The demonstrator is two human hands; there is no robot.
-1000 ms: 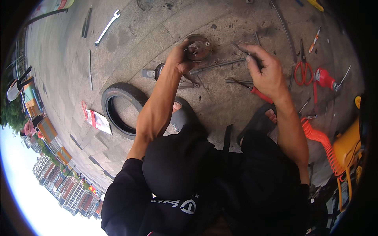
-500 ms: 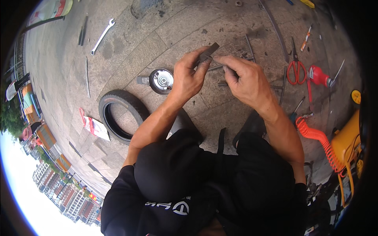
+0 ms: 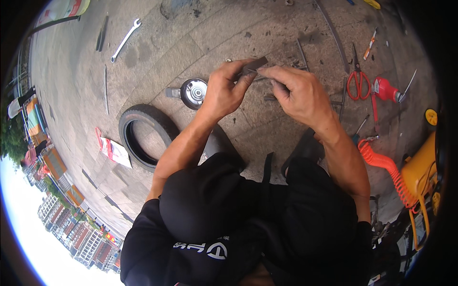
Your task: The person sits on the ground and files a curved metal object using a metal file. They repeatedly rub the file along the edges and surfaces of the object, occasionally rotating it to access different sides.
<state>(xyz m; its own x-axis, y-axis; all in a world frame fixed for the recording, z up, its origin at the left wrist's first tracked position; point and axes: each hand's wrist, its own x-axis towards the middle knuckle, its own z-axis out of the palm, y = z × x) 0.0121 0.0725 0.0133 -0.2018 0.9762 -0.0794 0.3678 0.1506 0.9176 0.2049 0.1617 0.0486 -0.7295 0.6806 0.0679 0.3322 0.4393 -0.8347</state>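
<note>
Here's the left hand (image 3: pixel 226 89), closed on a dark flat piece (image 3: pixel 256 64), gripping it between thumb and fingers so one end juts out ahead and to the right. In comes the right hand (image 3: pixel 304 94) on the other side, forefinger stretched out with its tip right at the piece, thumb bent below; whether it pinches anything there, I cannot tell. So the piece sits between the two hands, up at their fingertips. Just left of the left hand, a round silver metal part (image 3: pixel 193 93) lies on the paving (image 3: pixel 157 71), and farther left, closer to the body, there's a black tyre (image 3: pixel 155 114) lying flat. A wrench (image 3: pixel 126 40) rests well apart, ahead and left of the left hand. Over to the right of the right hand: red-handled scissors (image 3: pixel 354 88), then a red bottle (image 3: pixel 385 89), and nearer the body, an orange coiled hose (image 3: pixel 381 161).
</note>
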